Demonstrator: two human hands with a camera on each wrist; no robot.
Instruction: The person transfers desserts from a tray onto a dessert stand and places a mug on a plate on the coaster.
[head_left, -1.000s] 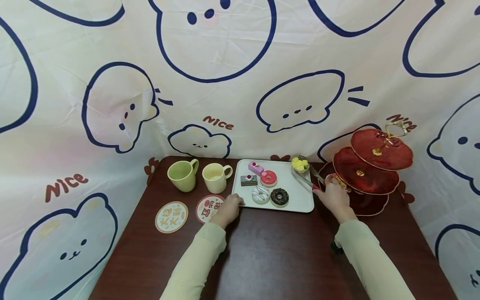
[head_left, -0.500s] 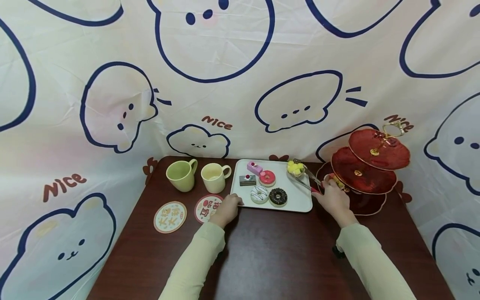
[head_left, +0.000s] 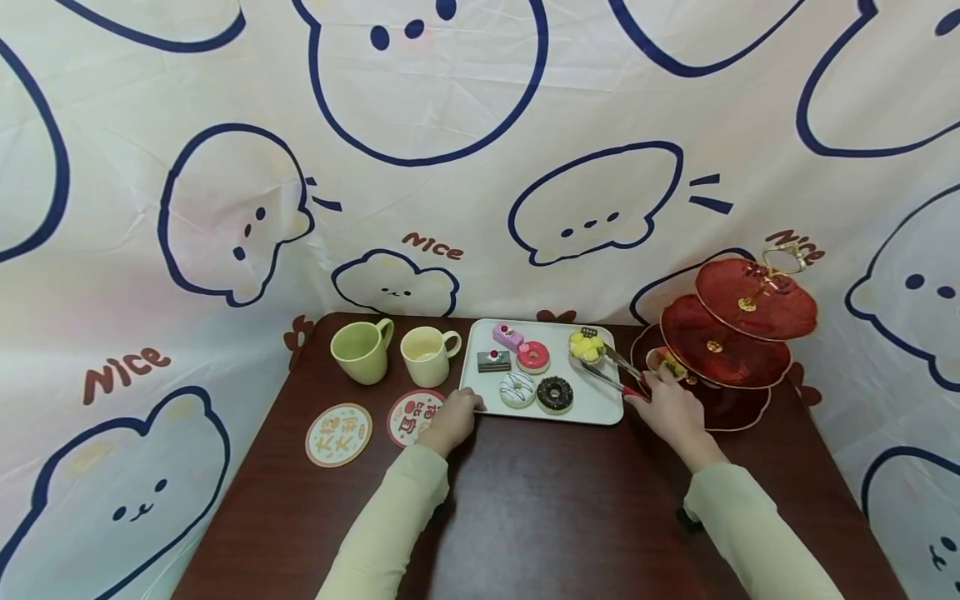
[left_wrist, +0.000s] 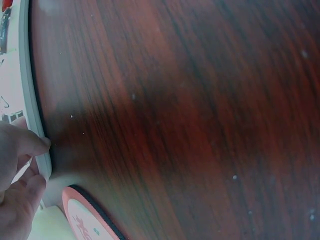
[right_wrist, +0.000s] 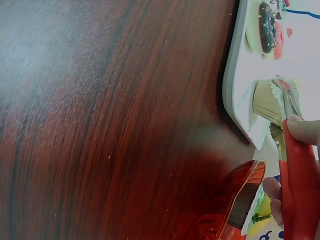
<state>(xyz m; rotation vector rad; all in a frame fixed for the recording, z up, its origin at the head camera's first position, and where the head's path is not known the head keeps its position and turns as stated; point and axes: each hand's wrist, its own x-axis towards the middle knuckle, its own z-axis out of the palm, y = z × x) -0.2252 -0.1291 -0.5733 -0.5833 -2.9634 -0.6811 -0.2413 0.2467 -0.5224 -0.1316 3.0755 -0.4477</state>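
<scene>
Your right grip [head_left: 670,408] holds the tongs [right_wrist: 298,180]; their long axis runs leftward and forward from it, tips pointing at the cupcake [head_left: 587,346] by the tray's [head_left: 600,402] far right corner. Your left grip [head_left: 452,419] pinches its near left corner.

Tray [head_left: 597,403] in all three views

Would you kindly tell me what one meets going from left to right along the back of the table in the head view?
Green mug → cream mug → grey cake slice → pink donut → yellow cupcake → red tiered stand.
</scene>
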